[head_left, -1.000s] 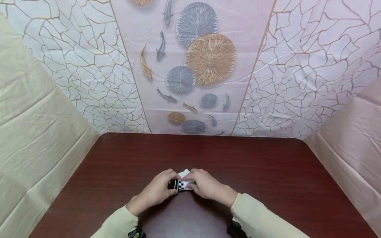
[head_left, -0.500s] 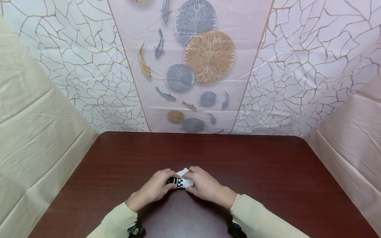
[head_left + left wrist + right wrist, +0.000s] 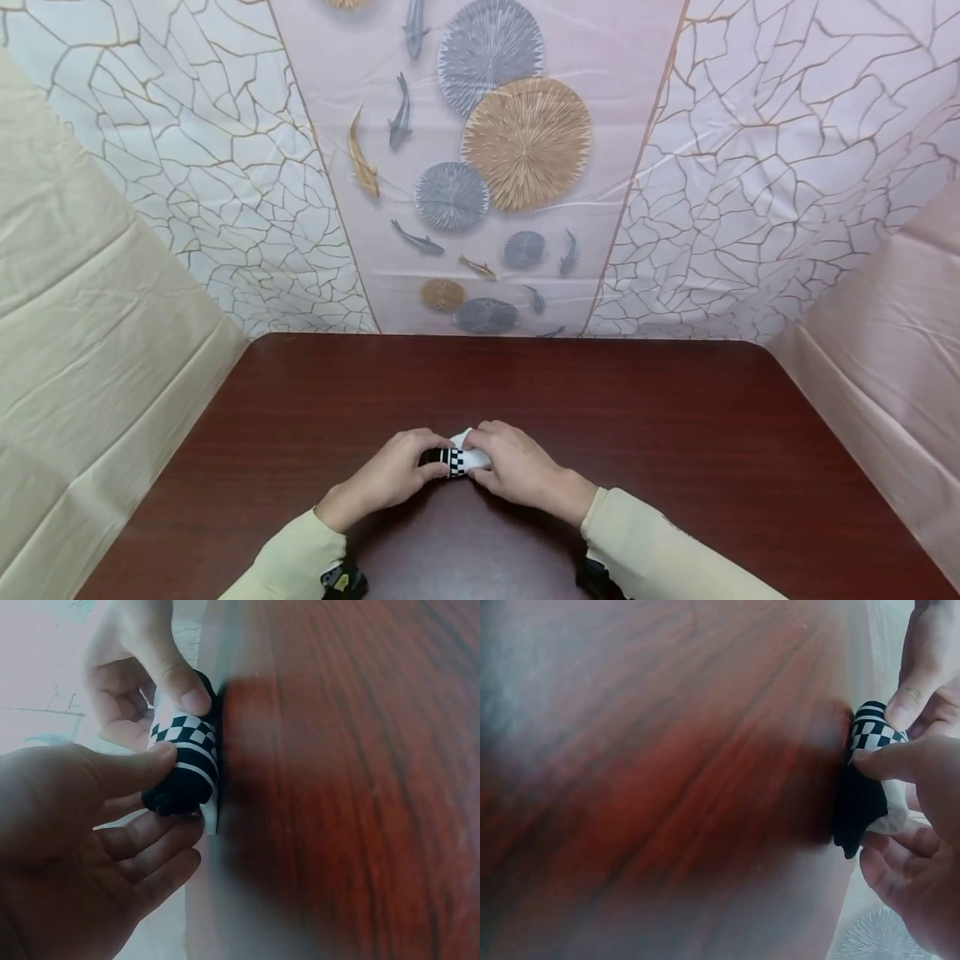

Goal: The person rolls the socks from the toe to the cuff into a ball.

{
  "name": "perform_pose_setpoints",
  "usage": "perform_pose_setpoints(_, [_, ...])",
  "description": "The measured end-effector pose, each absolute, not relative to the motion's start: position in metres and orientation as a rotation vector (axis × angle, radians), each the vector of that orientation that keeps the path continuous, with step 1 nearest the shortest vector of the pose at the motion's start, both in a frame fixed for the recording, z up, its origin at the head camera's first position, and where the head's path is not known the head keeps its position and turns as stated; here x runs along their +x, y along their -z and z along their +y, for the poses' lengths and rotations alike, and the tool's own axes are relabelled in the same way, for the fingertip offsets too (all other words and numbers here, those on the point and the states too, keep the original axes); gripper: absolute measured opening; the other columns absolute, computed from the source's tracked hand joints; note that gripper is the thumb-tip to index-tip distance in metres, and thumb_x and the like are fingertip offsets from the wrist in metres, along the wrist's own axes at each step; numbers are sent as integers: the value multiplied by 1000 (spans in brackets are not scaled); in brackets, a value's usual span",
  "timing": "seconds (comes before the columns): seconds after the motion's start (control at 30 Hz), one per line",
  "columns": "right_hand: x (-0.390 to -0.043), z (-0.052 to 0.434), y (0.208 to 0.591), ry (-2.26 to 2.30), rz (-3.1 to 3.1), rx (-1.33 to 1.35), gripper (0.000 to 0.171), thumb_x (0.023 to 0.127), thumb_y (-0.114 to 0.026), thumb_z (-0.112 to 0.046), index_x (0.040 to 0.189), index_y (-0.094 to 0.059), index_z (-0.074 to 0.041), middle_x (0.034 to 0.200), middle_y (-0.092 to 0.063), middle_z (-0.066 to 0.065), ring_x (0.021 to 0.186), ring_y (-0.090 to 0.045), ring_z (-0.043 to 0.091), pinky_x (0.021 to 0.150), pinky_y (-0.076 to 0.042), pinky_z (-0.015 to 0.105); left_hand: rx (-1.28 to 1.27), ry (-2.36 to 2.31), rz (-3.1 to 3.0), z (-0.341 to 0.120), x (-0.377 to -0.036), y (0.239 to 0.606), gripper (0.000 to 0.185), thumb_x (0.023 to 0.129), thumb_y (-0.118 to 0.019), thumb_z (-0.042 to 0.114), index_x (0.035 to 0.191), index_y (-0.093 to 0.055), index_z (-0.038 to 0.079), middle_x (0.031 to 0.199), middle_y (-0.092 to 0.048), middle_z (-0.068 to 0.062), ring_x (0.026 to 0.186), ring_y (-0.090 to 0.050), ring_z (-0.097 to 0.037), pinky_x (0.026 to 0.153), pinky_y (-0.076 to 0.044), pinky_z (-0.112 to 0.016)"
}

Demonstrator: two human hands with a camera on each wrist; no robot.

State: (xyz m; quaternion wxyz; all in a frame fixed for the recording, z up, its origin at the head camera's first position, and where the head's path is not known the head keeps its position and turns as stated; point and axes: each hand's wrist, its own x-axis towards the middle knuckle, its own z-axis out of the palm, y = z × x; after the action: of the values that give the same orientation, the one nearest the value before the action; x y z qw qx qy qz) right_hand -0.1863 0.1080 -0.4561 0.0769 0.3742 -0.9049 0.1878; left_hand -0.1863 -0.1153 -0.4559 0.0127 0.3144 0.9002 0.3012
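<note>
We see a dark red wooden bench [image 3: 675, 433] walled in by draped cloth printed with fish and round fans [image 3: 495, 167]. Near its front edge a small rolled black-and-white checkered sock [image 3: 459, 459] rests on the wood between our left hand [image 3: 393, 475] and right hand [image 3: 517, 468], each pinching one end.

Dark wooden table [image 3: 675, 433] before fish-patterned backdrop [image 3: 480, 167], cream side drapes [image 3: 90, 333].
</note>
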Motion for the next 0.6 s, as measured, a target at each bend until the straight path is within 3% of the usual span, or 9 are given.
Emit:
perform_pose_setpoints(0.17, [-189,110,450,-613,-2763,1166,18,84,-81,-17,97,-70,-14,88,-61,-4,74,-54,9,66,-47,25,1050,-941,2855,-111,-183,459,36,83,-83,12,117,-70,6,107,-63,1,101,-58,-16,89,-48,-36])
perform_pose_setpoints(0.33, [-191,110,444,-684,-2817,1194,14,86,-78,-13,99,-72,-12,90,-63,-2,76,-55,9,69,-47,26,1097,-973,2876,-107,-180,462,41,76,-87,8,111,-64,11,107,-61,3,100,-57,-14,89,-48,-36])
perform_pose_setpoints(0.6, [-191,111,443,-696,-2883,1130,12,88,-76,-16,100,-75,-14,90,-60,-6,78,-53,9,71,-46,27,1101,-961,2888,-106,-181,461,32,79,-85,9,103,-65,12,101,-63,5,97,-59,-13,86,-49,-37])
